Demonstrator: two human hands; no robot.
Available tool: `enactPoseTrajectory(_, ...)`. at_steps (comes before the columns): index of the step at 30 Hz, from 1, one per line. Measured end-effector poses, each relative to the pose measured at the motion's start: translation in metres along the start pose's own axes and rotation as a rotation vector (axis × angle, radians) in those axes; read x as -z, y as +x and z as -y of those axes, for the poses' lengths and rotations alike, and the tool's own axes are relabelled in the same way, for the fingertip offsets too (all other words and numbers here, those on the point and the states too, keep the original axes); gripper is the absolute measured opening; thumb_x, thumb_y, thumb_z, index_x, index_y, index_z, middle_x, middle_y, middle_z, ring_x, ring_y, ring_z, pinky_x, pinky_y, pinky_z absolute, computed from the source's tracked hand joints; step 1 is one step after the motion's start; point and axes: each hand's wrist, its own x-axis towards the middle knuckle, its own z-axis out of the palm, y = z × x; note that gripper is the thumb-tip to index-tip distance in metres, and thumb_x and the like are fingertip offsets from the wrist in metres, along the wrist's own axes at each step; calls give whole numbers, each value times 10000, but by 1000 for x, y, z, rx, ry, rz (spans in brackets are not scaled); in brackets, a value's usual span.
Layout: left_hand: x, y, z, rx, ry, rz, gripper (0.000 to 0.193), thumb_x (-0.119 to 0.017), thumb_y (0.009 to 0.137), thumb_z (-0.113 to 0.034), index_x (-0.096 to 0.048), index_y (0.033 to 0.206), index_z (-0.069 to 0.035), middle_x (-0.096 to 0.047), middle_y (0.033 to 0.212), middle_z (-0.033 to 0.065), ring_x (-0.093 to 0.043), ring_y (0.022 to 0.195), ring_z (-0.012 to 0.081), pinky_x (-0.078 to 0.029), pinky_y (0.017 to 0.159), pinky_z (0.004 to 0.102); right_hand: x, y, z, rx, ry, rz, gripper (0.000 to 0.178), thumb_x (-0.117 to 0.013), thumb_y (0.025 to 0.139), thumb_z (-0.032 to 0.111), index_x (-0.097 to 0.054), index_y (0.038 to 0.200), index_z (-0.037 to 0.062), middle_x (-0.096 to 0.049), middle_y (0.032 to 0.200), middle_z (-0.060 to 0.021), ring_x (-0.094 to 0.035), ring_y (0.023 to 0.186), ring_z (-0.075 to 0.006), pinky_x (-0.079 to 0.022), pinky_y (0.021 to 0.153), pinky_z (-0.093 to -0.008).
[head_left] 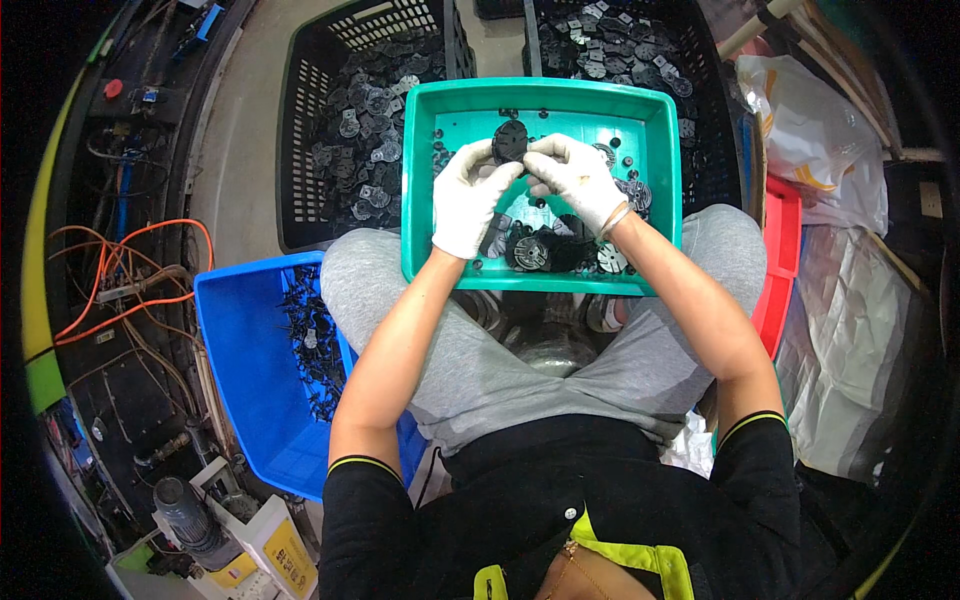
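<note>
Both my hands wear white gloves and meet above a green tub (543, 88) that rests across my lap. Pinched in my left hand (467, 200) is a round black plastic disc (510, 141), held up by its edge. My right hand (582, 178) has its fingers pressed together at the disc's lower right edge; whether a small part sits between them is hidden. Below my hands, the tub holds several black and grey round parts (530, 253). Small black ring-like pieces (615, 142) are scattered over its floor.
Two black crates (300, 130) (715, 130) full of dark round parts stand beyond the tub. At my left is a blue bin (245, 370) with black spiky pieces. Machinery with orange cables (150, 228) lines the left; a red bin (785, 260) and white sacks (840, 350) are right.
</note>
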Motion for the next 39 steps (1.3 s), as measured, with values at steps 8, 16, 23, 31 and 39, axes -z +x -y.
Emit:
enactPoseTrajectory(8, 7, 4, -3, 41, 36, -54, 304, -631, 828, -96, -547, 1085, 44, -619, 936, 83, -583, 775, 113, -484, 661, 242, 9, 4, 1, 26, -210, 73, 258, -577, 833, 238, -616, 925, -1, -631, 778, -102, -599, 668, -146, -488, 620, -280)
enactPoseTrajectory(16, 115, 41, -2, -87, -58, -578, 302, -580, 860, -138, -498, 1049, 83, -507, 1100, 191, -547, 961, 249, -511, 780, 342, 55, 7, 12, 21, -1566, -102, 217, -497, 835, 151, -529, 1033, 68, -568, 992, -183, -597, 932, -316, -501, 768, -399)
enactPoseTrajectory(23, 63, 29, 0, -200, 261, -496, 310, -602, 852, -148, -562, 1082, 56, -603, 1007, 125, -585, 872, 173, -496, 759, 275, 42, 10, -3, 30, -1349, 42, 330, -596, 801, 204, -488, 1076, 56, -575, 963, -222, -596, 921, -356, -485, 789, -413)
enactPoseTrajectory(31, 9, 2, -8, -40, 488, 48, 540, -712, 738, -223, -508, 1176, 16, -599, 1046, 147, -605, 858, 212, -487, 793, 305, 26, 9, 1, -103, -199, 134, 325, -550, 837, 210, -522, 1063, -22, -624, 912, -183, -635, 829, -272, -493, 749, -364)
enactPoseTrajectory(39, 5, 5, 14, 221, 222, 242, 418, -498, 896, -198, -416, 1231, 39, -585, 1091, 137, -548, 813, 136, -470, 709, 248, 38, 1, 23, 170, -1400, 178, 315, -576, 799, 194, -576, 1063, 22, -596, 1034, -197, -613, 872, -273, -495, 752, -373)
